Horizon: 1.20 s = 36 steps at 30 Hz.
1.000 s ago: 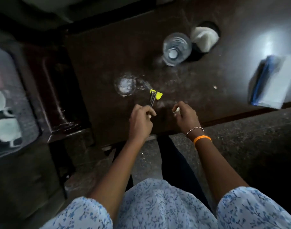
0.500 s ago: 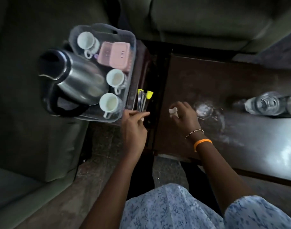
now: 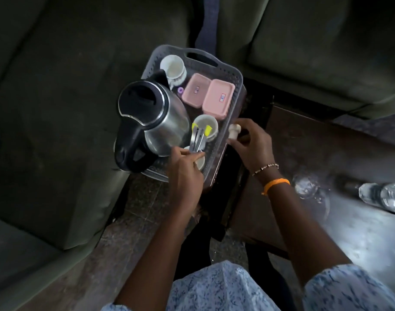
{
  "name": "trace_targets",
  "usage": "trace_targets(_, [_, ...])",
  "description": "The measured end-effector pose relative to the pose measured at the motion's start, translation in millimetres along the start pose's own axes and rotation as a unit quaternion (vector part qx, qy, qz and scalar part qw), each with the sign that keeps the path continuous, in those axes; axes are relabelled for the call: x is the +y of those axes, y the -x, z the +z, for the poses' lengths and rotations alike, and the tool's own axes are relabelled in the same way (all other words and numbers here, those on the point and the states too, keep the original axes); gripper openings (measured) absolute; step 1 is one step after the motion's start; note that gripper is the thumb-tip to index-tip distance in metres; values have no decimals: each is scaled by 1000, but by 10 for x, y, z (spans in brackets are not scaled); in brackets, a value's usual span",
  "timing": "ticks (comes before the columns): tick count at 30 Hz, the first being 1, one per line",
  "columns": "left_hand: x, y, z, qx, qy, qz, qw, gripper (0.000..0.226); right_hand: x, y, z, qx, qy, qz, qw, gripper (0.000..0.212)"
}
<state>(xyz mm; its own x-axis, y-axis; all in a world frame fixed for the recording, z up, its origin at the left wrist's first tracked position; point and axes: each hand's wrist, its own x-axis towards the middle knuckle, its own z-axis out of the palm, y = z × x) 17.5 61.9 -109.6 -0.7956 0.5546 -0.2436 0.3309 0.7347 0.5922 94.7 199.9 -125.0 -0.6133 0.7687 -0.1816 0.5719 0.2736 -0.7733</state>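
Observation:
My left hand (image 3: 186,173) pinches a bundle of metal spoons with yellow handle tips (image 3: 199,136) and holds them over a white cup (image 3: 206,124) inside the grey plastic tray (image 3: 233,79). My right hand (image 3: 251,144) grips a small white crumpled piece (image 3: 234,130) right beside the tray's right wall. In the tray stand a steel kettle with a black handle (image 3: 151,122), another white cup (image 3: 173,68) at the back and two pink lidded boxes (image 3: 208,95). A third cup is mostly hidden under my left hand.
Dark green sofa cushions (image 3: 57,108) surround the tray on the left and behind. A dark wooden table (image 3: 360,232) lies to the right, with an upturned glass (image 3: 308,187) and a clear water bottle (image 3: 384,196) on it. Stone floor shows below.
The view swung left from the table to the tray. My left hand carried the spoons from the table over to the cup in the tray; my right hand followed with the white piece.

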Motion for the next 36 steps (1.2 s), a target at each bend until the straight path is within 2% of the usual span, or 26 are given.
trace_targets(5, [-61, -64, -11, -19, 17, -7, 1000, 41, -344, -761, 114, 36, 48, -42, 997, 39])
trace_targets(10, [-33, -187, -66, -45, 39, -13, 998, 46, -400, -1483, 187, 32, 86, 46, 995, 35])
trace_targets(14, [50, -227, -79, -61, 60, -7, 996, 46, -415, -1637, 164, 22, 113, 69, 991, 37])
trace_targets(17, [107, -264, -47, -50, 89, 0, 995, 46, -450, -1511, 49, 25, 117, 59, 991, 28])
trace_targets(19, [137, -318, -21, -40, 96, 5, 995, 46, -477, -1353, -16, -58, 99, 47, 992, 23])
trace_targets(22, [198, -390, -1, -36, 111, 7, 993, 38, -520, -1142, -85, -226, 78, 61, 969, 23])
trace_targets(25, [275, -442, 25, -39, 113, 10, 993, 34, -533, -1089, -81, -285, 22, 108, 952, 18])
trace_targets(29, [317, -516, 43, -30, 117, 24, 992, 37, -524, -1207, -42, -257, -13, 118, 959, 26])
trace_targets(34, [264, -573, 32, -43, 167, 31, 985, 30, -602, -1483, 98, -84, -65, 75, 992, 29])
trace_targets(36, [249, -565, 35, -44, 168, 38, 984, 31, -669, -1604, 246, -62, -32, 70, 995, 28])
